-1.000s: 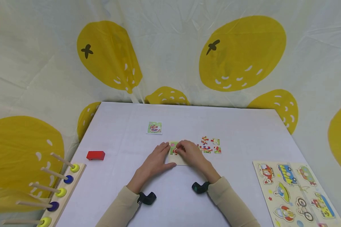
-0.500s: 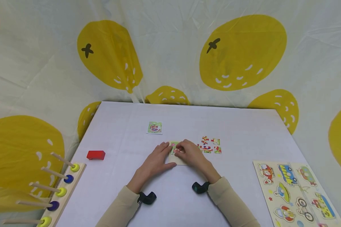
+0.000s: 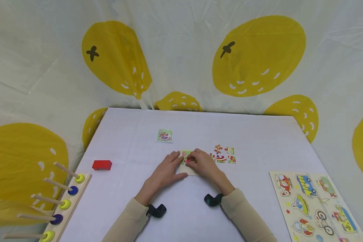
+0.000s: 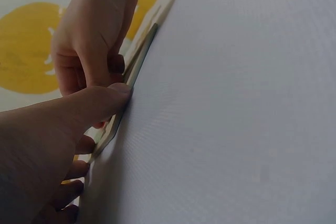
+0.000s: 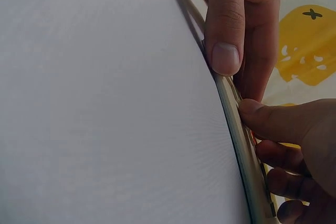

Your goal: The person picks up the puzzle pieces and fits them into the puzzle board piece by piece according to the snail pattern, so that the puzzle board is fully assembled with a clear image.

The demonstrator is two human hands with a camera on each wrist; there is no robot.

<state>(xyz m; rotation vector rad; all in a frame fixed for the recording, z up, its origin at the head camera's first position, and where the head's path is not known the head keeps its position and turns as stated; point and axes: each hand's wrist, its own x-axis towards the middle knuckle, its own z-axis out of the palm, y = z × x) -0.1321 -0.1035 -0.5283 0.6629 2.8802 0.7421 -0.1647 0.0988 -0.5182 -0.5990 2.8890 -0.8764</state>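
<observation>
- A person's left hand (image 3: 166, 171) lies along the left edge of a small square puzzle board of pale wood (image 3: 186, 170), its fingers extended and the thumb touching the near edge.
- The right hand (image 3: 204, 164) bends over the board, fingers narrowed to a pinch on a small red puzzle piece (image 3: 187, 161), partly hidden.
- The board rests near the middle of a white, cloth-like surface (image 3: 133, 141); green and pink printed pieces show in its upper left.
- Just right of it lie loose red, white and green jigsaw pieces (image 3: 220, 158).
- Toward the far edge of the surface, left of centre, sits a small square green picture card (image 3: 164, 135).
- A red rectangular block (image 3: 102, 165) stands near the left edge.
- A wooden peg stand with yellow and blue rings (image 3: 67, 214) runs along the surface's near left corner.
- A large pale wooden vehicle puzzle (image 3: 313, 201) occupies the near right corner.
- Behind hangs a white curtain printed with yellow fruit (image 3: 181, 67).
</observation>
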